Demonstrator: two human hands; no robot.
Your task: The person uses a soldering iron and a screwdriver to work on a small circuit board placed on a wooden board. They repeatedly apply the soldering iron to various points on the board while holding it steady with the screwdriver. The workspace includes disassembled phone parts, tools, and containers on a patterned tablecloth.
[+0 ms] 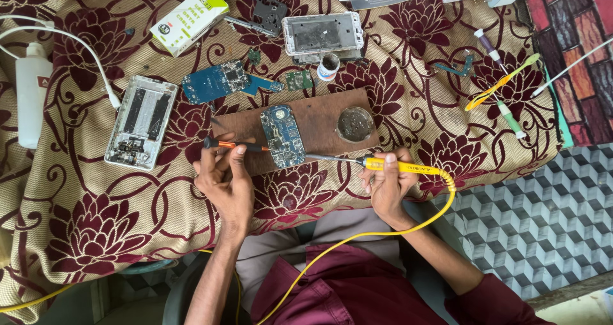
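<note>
Two bare hands were seen at work over a blue circuit board (pixel 283 135), which lay on a brown wooden board (pixel 313 122) set on the cloth-covered surface (pixel 96 235). The left hand (pixel 225 183) was raised from the near edge with the forearm reaching up from below, wrist bent slightly inward; its fingers were closed round a small orange-handled screwdriver (pixel 235 145), held almost level, the tip laid against the left edge of the circuit board. The right hand (pixel 387 184) was curled shut on the yellow handle of a soldering iron (pixel 383 165) — the metal tip was pointed leftward and brought to the lower right edge of the same board. A yellow cable (pixel 357 237) was trailed from the iron's handle, looped past the wrist and down across the lap.

A round tin of dark paste (pixel 355 124) was set on the wooden board, just to the right of the circuit board. Farther left on the surface, an opened phone frame (pixel 140 122) was laid beside a second blue circuit board (pixel 216 80) — well apart from the hands. A white bottle (pixel 32 92) was stood at the far left edge.
</note>
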